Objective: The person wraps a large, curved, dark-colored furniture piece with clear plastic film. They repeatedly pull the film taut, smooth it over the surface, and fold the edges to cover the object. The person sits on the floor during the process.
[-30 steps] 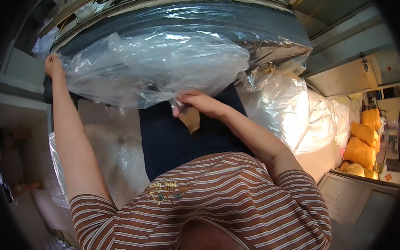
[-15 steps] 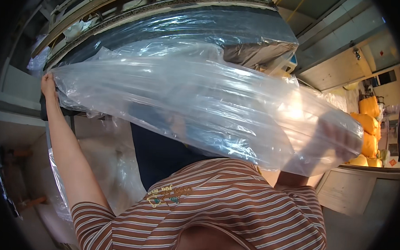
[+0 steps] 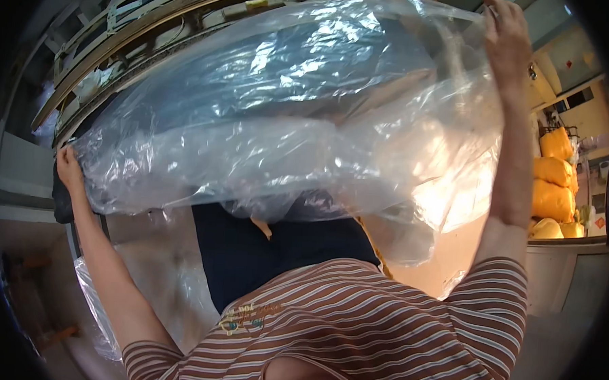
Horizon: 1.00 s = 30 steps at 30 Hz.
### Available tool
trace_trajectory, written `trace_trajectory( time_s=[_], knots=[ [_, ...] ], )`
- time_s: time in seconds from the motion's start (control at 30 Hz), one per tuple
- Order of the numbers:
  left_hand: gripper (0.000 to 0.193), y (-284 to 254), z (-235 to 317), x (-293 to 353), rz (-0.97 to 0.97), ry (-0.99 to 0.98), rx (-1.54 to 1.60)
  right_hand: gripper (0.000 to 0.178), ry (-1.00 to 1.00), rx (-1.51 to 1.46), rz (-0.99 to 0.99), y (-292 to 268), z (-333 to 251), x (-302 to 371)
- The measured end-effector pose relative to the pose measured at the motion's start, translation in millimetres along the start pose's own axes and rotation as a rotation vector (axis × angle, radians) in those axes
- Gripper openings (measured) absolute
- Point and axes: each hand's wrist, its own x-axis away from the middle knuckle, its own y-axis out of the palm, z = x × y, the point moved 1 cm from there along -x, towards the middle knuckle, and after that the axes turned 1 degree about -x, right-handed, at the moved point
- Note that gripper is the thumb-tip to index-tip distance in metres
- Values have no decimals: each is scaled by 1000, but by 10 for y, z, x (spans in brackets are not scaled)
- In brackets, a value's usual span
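A large clear plastic sheet [image 3: 265, 147] stretches between my two hands, billowing over a dark, shiny surface that shows through it. At the far left, my left hand [image 3: 68, 166] is closed on the sheet's corner. My right hand [image 3: 507, 30] is raised at the upper right, its fingers closed on the sheet's upper edge. The lower edge of the sheet hangs loosely in front of my dark trousers, wrinkled and reflecting light. Whether it is a single film or a bag, I cannot tell.
Long wooden rails [image 3: 120, 49] run along the far side. Stacked yellow sacks [image 3: 554, 167] stand at the right, beyond a ledge. More clear plastic [image 3: 96, 303] hangs at the lower left, beside my left arm.
My right hand, seen through the plastic at the right before, has swung up and away from me, spreading the sheet over the dark surface. The left hand has dropped slightly.
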Motion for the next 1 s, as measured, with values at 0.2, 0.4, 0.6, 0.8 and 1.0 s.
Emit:
trace_trajectory(
  time_s=[0.2, 0.4, 0.6, 0.8, 1.0],
  knots=[
    [40, -665, -369, 169, -34, -45, -219, 62, -239, -313, -428, 956, -1023, 1158],
    [37, -1100, -568, 257, -112, -51, -331, 65, 95, -634, -460, 1364, -720, 1367],
    [43, -890, -360, 390, 90, -368, -540, 52, 164, -285, -207, 1577, -838, 1038],
    [43, -868, -349, 406, 96, -348, -494, 35, 349, -1001, -896, 1840, -553, 917],
    [44, -935, -336, 436, 107, -338, -472, 23, 1075, -1844, -1044, 1599, -427, 811]
  ],
)
